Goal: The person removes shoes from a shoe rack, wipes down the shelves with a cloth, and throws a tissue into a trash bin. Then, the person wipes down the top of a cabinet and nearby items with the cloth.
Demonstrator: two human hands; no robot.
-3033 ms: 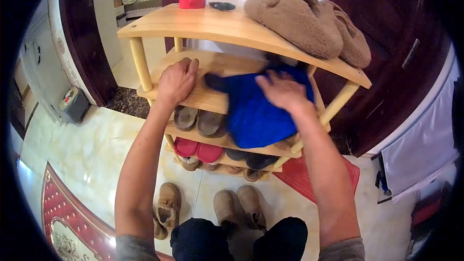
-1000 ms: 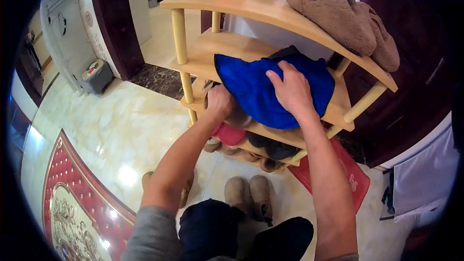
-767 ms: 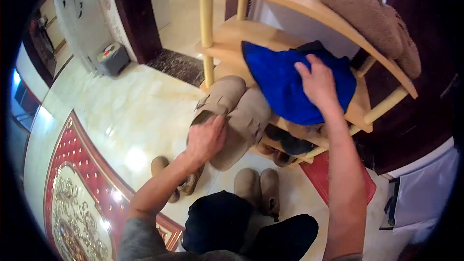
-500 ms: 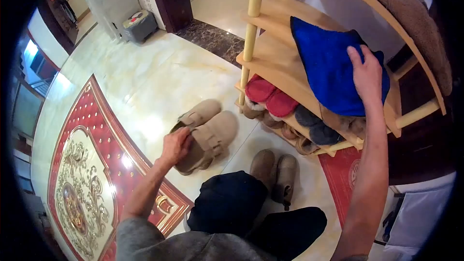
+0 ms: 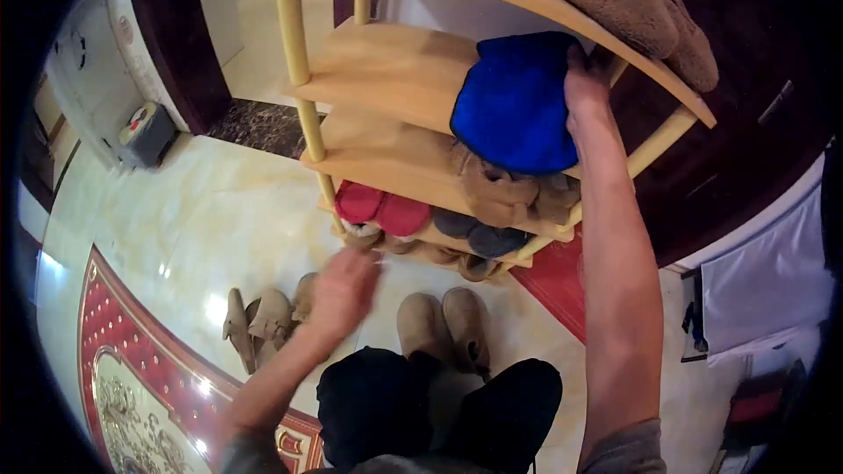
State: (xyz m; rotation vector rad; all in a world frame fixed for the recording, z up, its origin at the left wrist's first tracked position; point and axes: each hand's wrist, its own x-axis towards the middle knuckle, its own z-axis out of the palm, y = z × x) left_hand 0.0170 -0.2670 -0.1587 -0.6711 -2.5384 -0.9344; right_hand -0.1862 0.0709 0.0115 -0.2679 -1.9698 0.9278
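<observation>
My right hand (image 5: 586, 88) grips a blue cloth (image 5: 518, 105) with dark edging by its right side. The cloth hangs in front of the upper shelves of a wooden shoe rack (image 5: 386, 57). Over the floor, my left hand (image 5: 347, 291) is smeared by motion, so its fingers cannot be made out. Beige shoes (image 5: 269, 314) lie behind and left of that hand, partly covered by it and the forearm. Another pair of tan shoes (image 5: 464, 329) stands in front of my knees. Brown shoes (image 5: 500, 193) rest on a rack shelf just below the cloth.
Red slippers (image 5: 384, 208) and dark grey slippers (image 5: 481, 233) sit on a lower shelf. Brown plush slippers (image 5: 628, 4) lie on the rack's top. A patterned red rug (image 5: 167, 377) is at left, and a grey box (image 5: 147, 136) stands by the wall.
My view has turned toward the rack. My left hand has come away from the beige shoes and moved toward the rack. The blue cloth is now bunched and held by its side.
</observation>
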